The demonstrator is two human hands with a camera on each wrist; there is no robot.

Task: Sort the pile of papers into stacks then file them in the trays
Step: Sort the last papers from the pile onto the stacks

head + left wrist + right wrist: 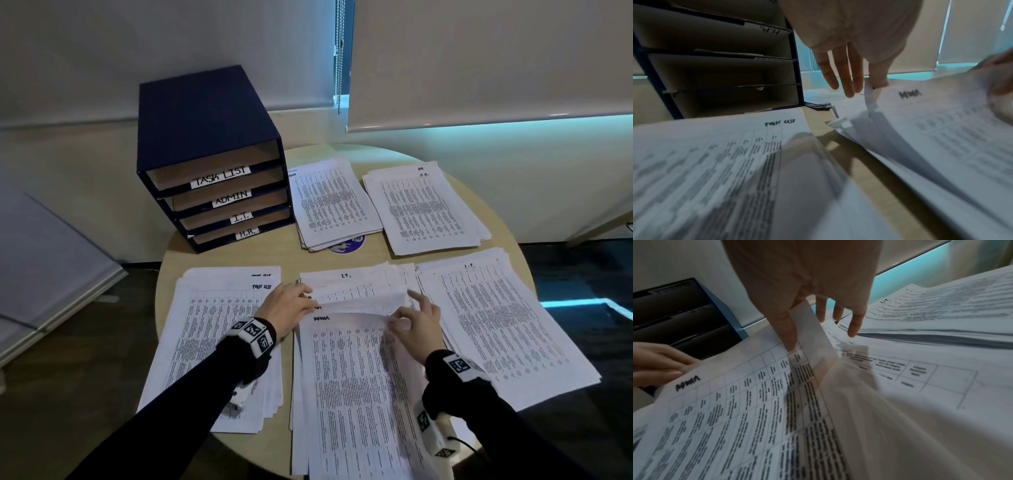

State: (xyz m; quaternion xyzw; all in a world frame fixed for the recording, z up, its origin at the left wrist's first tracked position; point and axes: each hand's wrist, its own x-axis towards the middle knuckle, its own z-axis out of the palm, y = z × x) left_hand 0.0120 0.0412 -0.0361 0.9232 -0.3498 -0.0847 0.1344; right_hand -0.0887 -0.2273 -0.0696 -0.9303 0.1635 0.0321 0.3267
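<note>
Pinching ADMIN sheet (349, 377) top edge, L hand (286, 308) grip & R hand (416, 322) grip, bare table (287, 342) strip alongside.

A round, pale wooden table (404, 156) is standing on a dark floor (85, 370), its light top showing between what is lying on it. A round purple sticker or disc (349, 246) is peeking out near the table's middle, partly covered. Behind the table, cream roller blinds (496, 61) are hanging down over the window, with teal light glowing beneath their lower edge. A beaded metal pull chain (339, 54) is dangling in the gap between two blinds. A large flat grey panel (44, 253) is leaning low at the far left
</note>
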